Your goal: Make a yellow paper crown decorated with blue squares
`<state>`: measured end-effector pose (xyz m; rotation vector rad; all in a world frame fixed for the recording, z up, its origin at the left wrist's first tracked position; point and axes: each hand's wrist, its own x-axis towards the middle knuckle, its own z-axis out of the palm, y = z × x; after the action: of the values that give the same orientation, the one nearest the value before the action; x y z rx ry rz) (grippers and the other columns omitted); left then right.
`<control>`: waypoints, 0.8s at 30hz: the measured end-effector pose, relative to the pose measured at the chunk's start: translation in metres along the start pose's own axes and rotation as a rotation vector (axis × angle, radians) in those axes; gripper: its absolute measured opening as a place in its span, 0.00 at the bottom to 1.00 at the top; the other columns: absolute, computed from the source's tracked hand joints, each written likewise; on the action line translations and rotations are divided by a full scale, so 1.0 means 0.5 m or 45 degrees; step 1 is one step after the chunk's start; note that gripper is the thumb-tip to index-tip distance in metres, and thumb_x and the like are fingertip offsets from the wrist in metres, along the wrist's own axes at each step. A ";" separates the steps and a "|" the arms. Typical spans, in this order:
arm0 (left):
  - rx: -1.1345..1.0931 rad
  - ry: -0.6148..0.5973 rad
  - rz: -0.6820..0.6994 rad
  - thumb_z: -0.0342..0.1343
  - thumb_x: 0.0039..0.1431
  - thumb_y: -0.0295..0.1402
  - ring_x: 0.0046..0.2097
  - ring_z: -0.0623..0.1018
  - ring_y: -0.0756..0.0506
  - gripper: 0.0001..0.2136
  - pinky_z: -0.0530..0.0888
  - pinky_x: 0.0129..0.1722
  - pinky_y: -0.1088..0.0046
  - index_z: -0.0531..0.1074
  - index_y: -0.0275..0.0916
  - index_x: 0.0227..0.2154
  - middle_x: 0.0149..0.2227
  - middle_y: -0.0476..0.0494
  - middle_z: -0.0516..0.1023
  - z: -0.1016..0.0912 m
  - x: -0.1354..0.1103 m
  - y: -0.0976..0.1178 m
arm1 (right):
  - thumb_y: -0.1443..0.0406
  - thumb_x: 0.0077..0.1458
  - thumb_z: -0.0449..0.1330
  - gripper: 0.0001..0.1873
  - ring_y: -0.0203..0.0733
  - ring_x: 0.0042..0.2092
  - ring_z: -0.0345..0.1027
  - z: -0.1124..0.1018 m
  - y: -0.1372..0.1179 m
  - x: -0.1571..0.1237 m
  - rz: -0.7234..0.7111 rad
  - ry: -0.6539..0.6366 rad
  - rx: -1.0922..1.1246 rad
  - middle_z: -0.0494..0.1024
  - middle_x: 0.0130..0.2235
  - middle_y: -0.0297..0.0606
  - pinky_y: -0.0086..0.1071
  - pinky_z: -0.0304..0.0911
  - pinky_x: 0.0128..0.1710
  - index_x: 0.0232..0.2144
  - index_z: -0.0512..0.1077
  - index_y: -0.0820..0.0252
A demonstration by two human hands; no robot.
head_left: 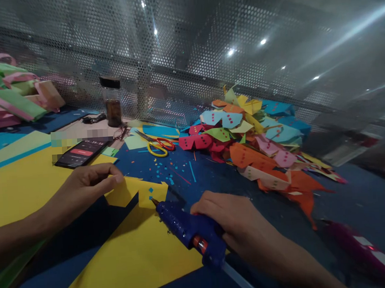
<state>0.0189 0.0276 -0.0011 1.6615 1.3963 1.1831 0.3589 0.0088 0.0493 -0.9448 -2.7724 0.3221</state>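
My left hand (87,185) pinches the left edge of a yellow paper butterfly (135,194) lying on the dark blue table. A few small blue squares sit on its right wing. My right hand (228,220) is wrapped round a blue hot glue gun (189,231). The gun's nozzle touches the lower edge of the butterfly's right wing. A clear glue stick juts from the back of the gun toward me.
A heap of coloured paper butterflies (257,140) lies at the right. Yellow-and-red scissors (158,145), a phone (82,153) showing a timer, and a dark jar (112,103) stand behind. Large yellow sheets (15,185) cover the left; folded paper (13,94) is piled far left. A perforated metal wall (186,40) closes the back.
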 end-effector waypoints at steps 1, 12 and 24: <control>-0.007 -0.005 0.012 0.60 0.57 0.46 0.24 0.72 0.49 0.14 0.66 0.24 0.79 0.77 0.43 0.23 0.21 0.53 0.74 0.000 -0.001 -0.003 | 0.82 0.55 0.52 0.24 0.39 0.40 0.71 0.000 0.000 0.000 -0.001 -0.003 -0.014 0.79 0.43 0.34 0.31 0.56 0.39 0.47 0.72 0.55; -0.034 -0.028 0.041 0.61 0.59 0.46 0.24 0.72 0.50 0.15 0.66 0.23 0.80 0.78 0.43 0.24 0.21 0.54 0.74 0.001 -0.001 -0.010 | 0.83 0.46 0.52 0.29 0.40 0.40 0.70 -0.002 -0.006 0.004 -0.020 -0.017 -0.102 0.78 0.42 0.35 0.32 0.54 0.37 0.46 0.72 0.55; -0.010 -0.028 -0.030 0.60 0.55 0.48 0.24 0.72 0.49 0.15 0.67 0.23 0.79 0.78 0.42 0.22 0.20 0.53 0.74 0.002 -0.006 0.016 | 0.83 0.50 0.54 0.27 0.39 0.39 0.70 0.004 -0.004 -0.001 -0.017 0.024 -0.135 0.78 0.41 0.34 0.31 0.55 0.37 0.47 0.72 0.54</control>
<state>0.0228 0.0228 0.0049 1.6433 1.3921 1.1526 0.3574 0.0067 0.0479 -0.9479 -2.8014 0.1650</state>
